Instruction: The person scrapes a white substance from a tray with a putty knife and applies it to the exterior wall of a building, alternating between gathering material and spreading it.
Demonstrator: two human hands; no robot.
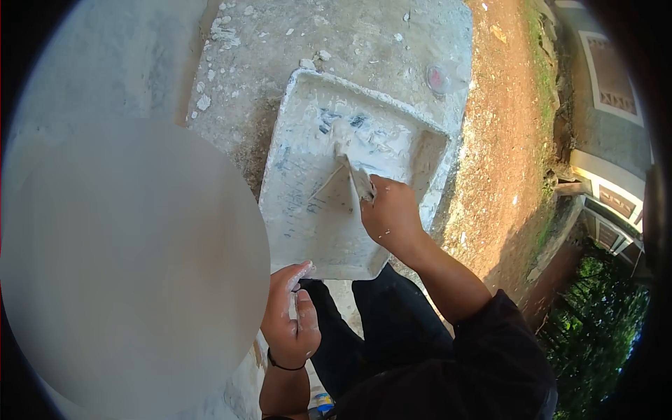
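Note:
A shallow rectangular tray (301,231), crusted with whitish plaster, lies tilted on the concrete ahead of my legs. Wet plaster (343,133) is heaped toward its far side, with dark streaks of the tray bottom showing through. My right hand (393,215) is closed round the handle of a plaster-coated trowel (336,175), whose blade is over the tray's middle. Near the tray's lower left corner, my left hand (292,315) is held with thumb and fingers apart, white smears on them and nothing visible between them. A dark band circles that wrist.
A large blurred grey round patch (140,266) hides the left side. Plaster crumbs dot the concrete slab (350,35), where a small clear round container or lid (438,79) lies. Beyond the slab's right edge runs a dirt path (500,140), then buildings and greenery.

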